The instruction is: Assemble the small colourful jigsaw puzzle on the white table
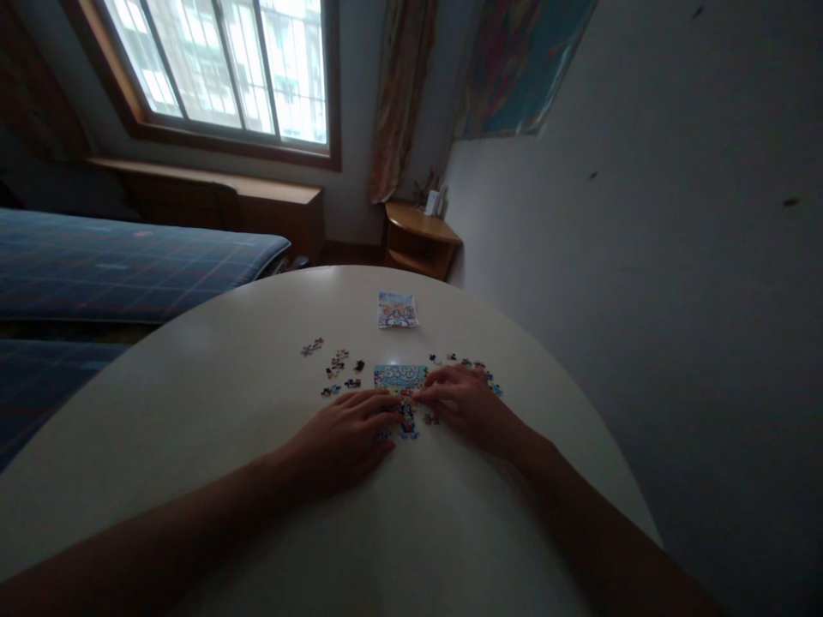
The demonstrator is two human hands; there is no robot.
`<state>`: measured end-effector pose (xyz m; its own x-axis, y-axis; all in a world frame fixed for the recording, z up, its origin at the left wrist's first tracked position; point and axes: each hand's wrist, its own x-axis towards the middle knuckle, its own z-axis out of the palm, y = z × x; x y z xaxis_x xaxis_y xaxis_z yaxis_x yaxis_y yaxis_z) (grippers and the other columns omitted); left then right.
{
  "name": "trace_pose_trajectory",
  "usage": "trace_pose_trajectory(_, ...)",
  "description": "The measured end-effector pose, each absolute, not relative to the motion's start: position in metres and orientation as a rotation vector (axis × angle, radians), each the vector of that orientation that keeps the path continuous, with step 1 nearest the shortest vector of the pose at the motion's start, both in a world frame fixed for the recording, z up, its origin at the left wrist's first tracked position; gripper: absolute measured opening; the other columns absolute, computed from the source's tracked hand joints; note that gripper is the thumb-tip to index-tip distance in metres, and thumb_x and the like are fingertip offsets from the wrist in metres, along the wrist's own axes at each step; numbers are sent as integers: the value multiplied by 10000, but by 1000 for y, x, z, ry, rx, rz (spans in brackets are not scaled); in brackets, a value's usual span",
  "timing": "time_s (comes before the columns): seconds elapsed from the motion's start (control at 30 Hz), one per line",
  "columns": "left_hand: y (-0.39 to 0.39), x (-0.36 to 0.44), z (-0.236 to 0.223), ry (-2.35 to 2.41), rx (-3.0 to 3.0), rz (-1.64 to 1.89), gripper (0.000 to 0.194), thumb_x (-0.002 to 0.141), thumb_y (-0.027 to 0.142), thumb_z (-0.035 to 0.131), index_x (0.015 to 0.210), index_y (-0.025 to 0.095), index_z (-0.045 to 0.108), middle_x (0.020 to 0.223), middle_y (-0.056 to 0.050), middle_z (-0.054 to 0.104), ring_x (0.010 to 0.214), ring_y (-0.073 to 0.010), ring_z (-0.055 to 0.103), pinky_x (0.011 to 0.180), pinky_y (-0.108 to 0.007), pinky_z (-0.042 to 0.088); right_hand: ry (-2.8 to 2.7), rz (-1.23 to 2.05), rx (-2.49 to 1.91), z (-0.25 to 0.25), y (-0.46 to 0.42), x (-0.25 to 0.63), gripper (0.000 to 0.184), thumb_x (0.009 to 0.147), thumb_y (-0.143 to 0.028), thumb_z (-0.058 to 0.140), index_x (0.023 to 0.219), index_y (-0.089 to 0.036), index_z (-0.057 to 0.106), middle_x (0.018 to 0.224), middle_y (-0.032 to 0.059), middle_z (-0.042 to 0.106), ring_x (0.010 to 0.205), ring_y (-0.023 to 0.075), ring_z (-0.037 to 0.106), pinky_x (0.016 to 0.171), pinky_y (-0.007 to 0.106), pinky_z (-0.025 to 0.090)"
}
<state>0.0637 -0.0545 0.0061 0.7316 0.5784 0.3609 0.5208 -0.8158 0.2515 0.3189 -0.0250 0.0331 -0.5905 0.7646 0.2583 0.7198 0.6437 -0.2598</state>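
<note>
A partly joined jigsaw puzzle [399,375] lies on the table, with a blue lettered strip along its top. My left hand [351,433] rests across the puzzle's left side, fingers stretched out and lying on it, hiding part of it. On the other side, my right hand [466,398] pinches a small puzzle piece [409,395] at the puzzle's right edge; the fingertips cover most of it. Loose pieces [338,364] lie beyond my left hand. More loose pieces [494,386] are scattered around the back of my right hand, partly hidden by it.
A small printed picture packet [397,310] lies farther back on the round white table [257,343]. Beyond the table's left edge is a bed with a plaid mattress [129,266]. A wooden corner shelf [421,224] stands behind, and a wall [643,257] runs along the right.
</note>
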Motion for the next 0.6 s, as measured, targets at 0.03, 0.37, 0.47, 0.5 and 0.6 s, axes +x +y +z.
trace_pose_trajectory(0.03,-54,64,6,895,2799,652,341,931,211,527,1269,235,559,1345,-71,584,1271,-247,521,1070,-472,450,-2531,180,-1190,33,-25,319,241,895,-187,646,1052,-337,751,1075,42,703,1032,212,611,934,410,375)
trace_pose_trajectory(0.37,-53,64,4,881,2797,661,365,922,214,535,1286,236,547,1356,-71,576,1274,-246,516,1077,-463,443,-2632,96,-1177,39,-31,315,326,858,-186,682,1131,-361,721,1086,35,696,1058,227,598,945,426,359)
trace_pose_trajectory(0.47,-54,64,6,890,2789,653,351,927,205,523,1276,234,552,1354,-68,579,1273,-242,518,1083,-461,437,-2637,75,-1146,40,-30,316,315,862,-189,671,1127,-352,720,1082,32,703,1044,218,612,942,416,370)
trace_pose_trajectory(0.5,-54,64,6,892,2788,647,345,932,207,517,1274,237,553,1358,-66,576,1275,-241,516,1083,-463,438,-2606,77,-1161,41,-28,319,298,867,-188,660,1116,-338,723,1083,35,707,1043,214,619,941,411,378)
trace_pose_trajectory(0.6,-55,63,6,895,2786,634,331,946,217,503,1272,245,553,1383,-61,561,1291,-245,505,1075,-474,444,-2374,64,-1348,43,-16,336,244,887,-179,601,1067,-276,735,1059,52,726,995,200,652,897,375,435)
